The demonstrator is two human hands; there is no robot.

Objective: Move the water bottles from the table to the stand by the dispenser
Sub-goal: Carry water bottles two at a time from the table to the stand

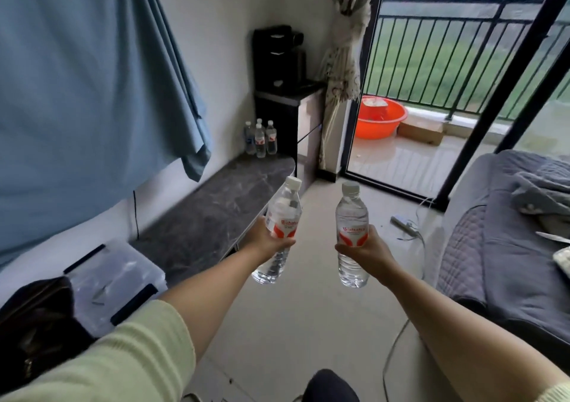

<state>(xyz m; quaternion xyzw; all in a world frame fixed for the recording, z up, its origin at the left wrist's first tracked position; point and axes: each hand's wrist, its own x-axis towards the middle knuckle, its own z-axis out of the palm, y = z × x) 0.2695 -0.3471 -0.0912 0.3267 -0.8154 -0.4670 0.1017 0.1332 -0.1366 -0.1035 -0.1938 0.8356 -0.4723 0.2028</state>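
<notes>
Red-and-white labels — two bottles (281,229), writing illegible

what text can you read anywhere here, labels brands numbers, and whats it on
"Wahaha", red, partly blurred: label of the bottle in the left hand.
"Wahaha", red, blurred: label of the bottle in the right hand.
Small print under both brand names: too small to read.
Labels on the four bottles by the dispenser stand: too small to read.
Dispenser: no readable text.
</notes>
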